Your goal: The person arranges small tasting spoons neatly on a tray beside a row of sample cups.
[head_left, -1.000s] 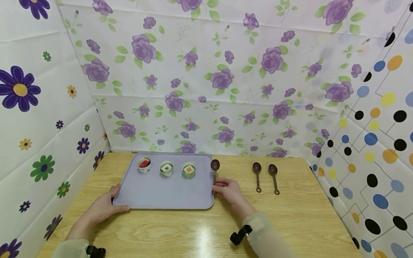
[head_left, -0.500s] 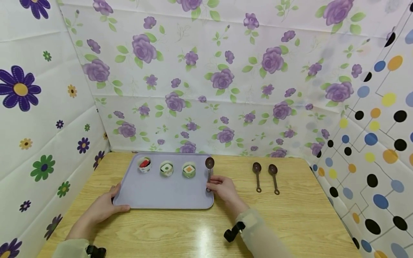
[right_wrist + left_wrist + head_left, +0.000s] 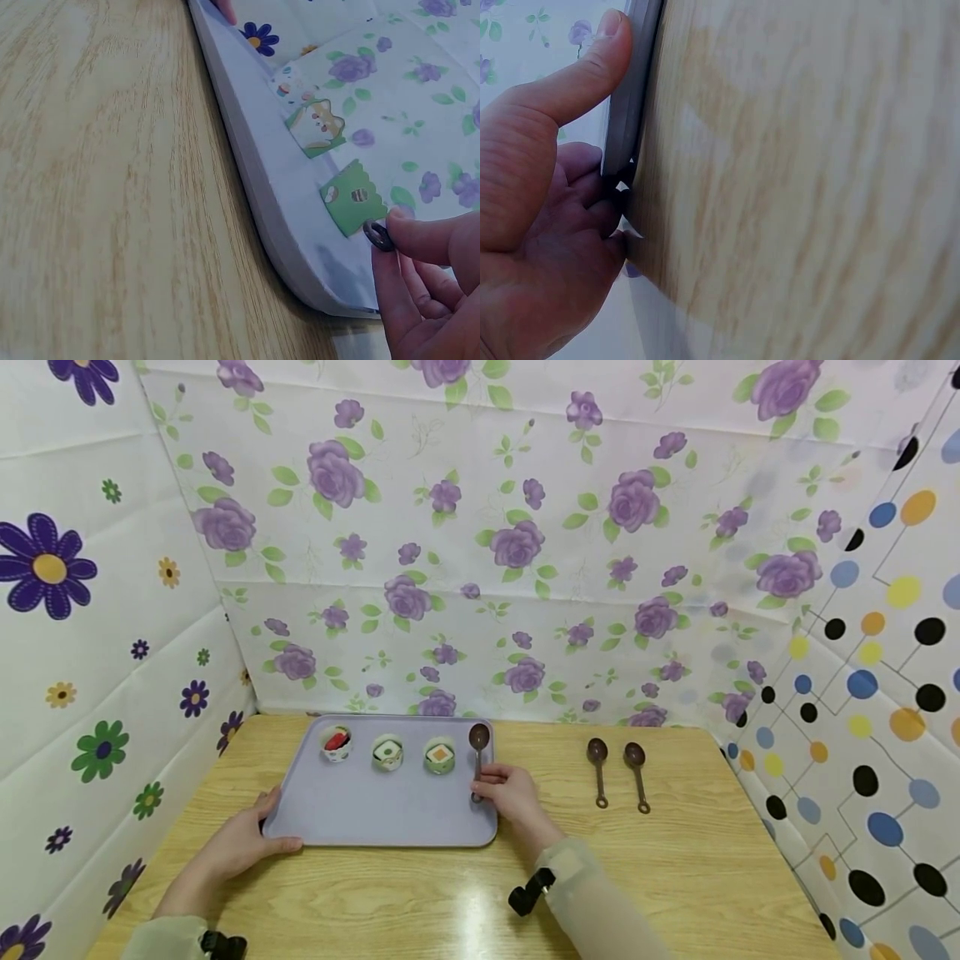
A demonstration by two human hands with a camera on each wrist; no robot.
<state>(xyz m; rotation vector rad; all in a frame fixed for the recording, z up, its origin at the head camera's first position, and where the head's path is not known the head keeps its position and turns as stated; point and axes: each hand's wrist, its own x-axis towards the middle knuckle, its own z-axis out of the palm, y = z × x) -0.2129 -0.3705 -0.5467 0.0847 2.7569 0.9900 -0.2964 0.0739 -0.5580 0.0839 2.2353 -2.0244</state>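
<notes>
Spoon [image 3: 478,752] | pinched in right hand [image 3: 510,797] grip | over tray [image 3: 375,814]

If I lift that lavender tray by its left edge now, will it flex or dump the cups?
The tray looks like rigid plastic, so probably little flex. The three small cups stand loose along its far edge and would likely slide or tip. The left hand grips only one rim, so expect tilt.

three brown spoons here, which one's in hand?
The leftmost brown spoon, over the right edge of the lilac tray: the right hand pinches its handle. The other two brown spoons lie untouched on the wooden table.
</notes>
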